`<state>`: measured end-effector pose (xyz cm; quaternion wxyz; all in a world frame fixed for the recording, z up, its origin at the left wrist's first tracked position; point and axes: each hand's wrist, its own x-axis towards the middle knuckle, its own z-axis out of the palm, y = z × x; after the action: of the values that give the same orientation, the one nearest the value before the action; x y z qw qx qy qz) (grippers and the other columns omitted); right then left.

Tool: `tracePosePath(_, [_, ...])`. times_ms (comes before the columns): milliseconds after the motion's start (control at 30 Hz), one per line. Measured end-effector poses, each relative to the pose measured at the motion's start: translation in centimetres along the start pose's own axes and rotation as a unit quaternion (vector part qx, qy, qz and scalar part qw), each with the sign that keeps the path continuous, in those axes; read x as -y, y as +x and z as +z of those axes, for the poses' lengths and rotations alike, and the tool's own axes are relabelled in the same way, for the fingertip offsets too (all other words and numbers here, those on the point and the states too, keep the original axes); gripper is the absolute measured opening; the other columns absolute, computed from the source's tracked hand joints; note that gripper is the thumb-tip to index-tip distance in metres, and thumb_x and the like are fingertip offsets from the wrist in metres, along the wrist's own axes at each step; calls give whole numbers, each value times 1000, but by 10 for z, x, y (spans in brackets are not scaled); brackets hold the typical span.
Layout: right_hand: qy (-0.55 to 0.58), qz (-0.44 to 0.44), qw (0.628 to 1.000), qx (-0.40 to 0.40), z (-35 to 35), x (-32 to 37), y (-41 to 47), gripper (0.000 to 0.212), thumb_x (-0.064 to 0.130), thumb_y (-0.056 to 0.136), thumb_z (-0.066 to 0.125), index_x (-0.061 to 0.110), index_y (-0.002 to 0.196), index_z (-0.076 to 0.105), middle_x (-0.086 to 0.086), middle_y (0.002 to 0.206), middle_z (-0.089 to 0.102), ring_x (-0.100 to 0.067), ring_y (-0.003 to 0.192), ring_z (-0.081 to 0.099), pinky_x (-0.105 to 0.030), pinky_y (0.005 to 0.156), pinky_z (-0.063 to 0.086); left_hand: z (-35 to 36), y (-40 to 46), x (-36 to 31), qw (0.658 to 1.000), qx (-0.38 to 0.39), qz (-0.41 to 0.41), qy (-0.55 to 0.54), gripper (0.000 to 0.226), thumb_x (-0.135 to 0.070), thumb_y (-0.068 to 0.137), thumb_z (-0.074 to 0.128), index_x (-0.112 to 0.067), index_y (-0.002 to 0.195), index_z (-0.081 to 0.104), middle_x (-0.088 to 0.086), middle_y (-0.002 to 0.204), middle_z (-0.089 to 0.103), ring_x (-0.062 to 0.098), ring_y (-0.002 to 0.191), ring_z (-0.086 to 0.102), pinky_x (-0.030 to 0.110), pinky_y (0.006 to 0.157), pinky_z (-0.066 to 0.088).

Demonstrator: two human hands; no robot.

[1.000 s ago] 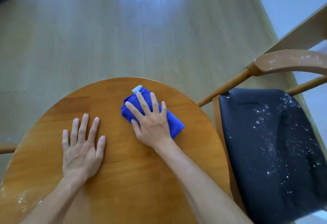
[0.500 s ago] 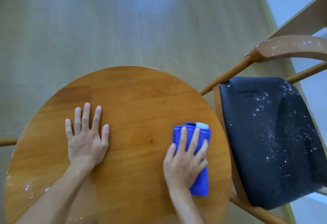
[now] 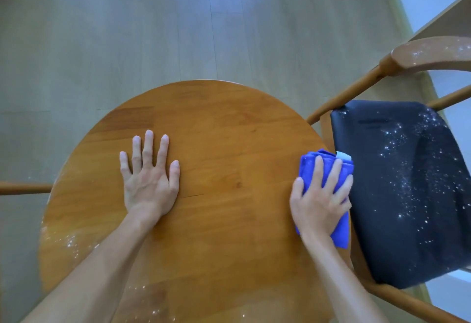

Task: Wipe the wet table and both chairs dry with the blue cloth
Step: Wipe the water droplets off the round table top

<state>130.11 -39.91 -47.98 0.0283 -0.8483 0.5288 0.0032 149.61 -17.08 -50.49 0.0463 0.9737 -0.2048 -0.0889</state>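
Since half a second ago the right hand point(image 3: 319, 204) has slid the folded bright-blue microfibre cloth point(image 3: 328, 169) outward to the right rim of the round honey-coloured wooden table point(image 3: 216, 131), its fingers spread and slightly bent, pressing down on the cloth, which bunches in thick folds with a small white tag at its far corner. Flat and splayed, holding nothing, the left hand point(image 3: 149, 178) rests near the tabletop's middle; droplets glisten along the table's near-left edge and speckle the black padded seat of the wooden chair point(image 3: 407, 190) just right of the cloth.
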Motion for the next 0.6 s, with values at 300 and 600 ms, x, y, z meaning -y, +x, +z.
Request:
tracePosePath(300, [65, -262, 960, 79, 1, 154, -159, 71, 38, 77, 51, 27, 147, 39, -14, 157, 27, -46, 141, 25, -62, 104, 35, -24, -2, 11, 970, 23, -13, -243, 59, -47, 94, 18, -34, 152, 18, -9, 162, 6, 8, 148, -7, 39, 119, -10])
tracePosePath(600, [113, -199, 971, 67, -11, 43, -98, 55, 28, 90, 29, 15, 138, 52, -10, 153, 35, -32, 141, 33, -57, 107, 36, -22, -111, -46, 988, 13, 59, -141, 68, -48, 83, 42, -25, 147, 38, 8, 159, 18, 31, 148, 7, 59, 116, 11])
